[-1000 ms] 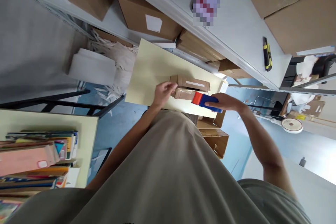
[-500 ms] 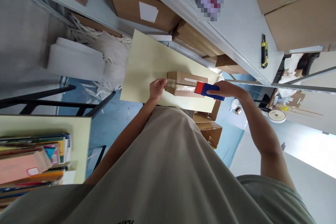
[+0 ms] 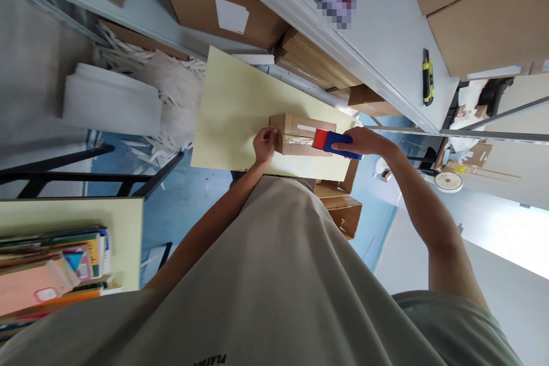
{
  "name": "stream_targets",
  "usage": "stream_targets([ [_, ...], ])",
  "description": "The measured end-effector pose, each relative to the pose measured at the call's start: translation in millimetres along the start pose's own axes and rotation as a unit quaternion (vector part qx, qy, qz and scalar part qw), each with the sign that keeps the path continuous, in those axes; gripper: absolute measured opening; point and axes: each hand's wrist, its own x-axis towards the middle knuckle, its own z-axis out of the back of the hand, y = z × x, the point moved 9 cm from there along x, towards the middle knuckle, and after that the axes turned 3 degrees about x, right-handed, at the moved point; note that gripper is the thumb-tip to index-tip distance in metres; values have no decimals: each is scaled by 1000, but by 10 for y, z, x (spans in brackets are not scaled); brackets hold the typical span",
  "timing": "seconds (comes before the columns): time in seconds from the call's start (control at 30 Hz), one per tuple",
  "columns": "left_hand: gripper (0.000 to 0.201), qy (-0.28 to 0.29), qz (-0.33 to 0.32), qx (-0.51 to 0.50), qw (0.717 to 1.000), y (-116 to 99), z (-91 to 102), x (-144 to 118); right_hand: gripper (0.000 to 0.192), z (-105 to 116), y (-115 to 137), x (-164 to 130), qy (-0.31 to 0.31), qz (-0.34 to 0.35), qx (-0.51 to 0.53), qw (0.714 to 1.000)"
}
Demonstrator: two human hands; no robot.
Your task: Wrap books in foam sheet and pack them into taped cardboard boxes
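Note:
A small brown cardboard box [image 3: 300, 126] lies on a pale yellow table [image 3: 240, 108]. My left hand [image 3: 265, 146] presses against the box's left end, on the clear tape there. My right hand [image 3: 362, 142] grips a blue and red tape dispenser [image 3: 332, 142] that rests on the box's top right part. A shiny strip of tape runs along the box between the two hands. My grey shirt fills the lower half of the view.
A grey shelf [image 3: 386, 51] carries large cardboard boxes [image 3: 484, 17] and a yellow-black utility knife [image 3: 426, 77]. More cartons [image 3: 223, 6] and shredded white paper [image 3: 171, 80] lie beyond the table. Books [image 3: 51, 269] stack on another table at left. A carton [image 3: 343, 211] stands on the floor.
My left hand slid from the box's top to its left end. The tape dispenser in my right hand stayed on the box's right part while tape was laid along it.

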Motion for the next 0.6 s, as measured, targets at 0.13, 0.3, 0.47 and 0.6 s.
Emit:
stream_targets([
  [0.13,46,-26,4,5,1000,51,5,-17,71,-1,-10,5,-6,8,-17,1000],
  [0.3,24,-62,-15,26,998,-50,171,-1,74,-39,-31,3,-3,22,7,1000],
  [0.47,28,-25,-51,63,996,-409,117,-155,75,-64,-36,30,9,44,31,998],
  [0.6,30,0,-57,96,994,-522,-33,-252,72,-80,-71,119,21,68,41,997],
])
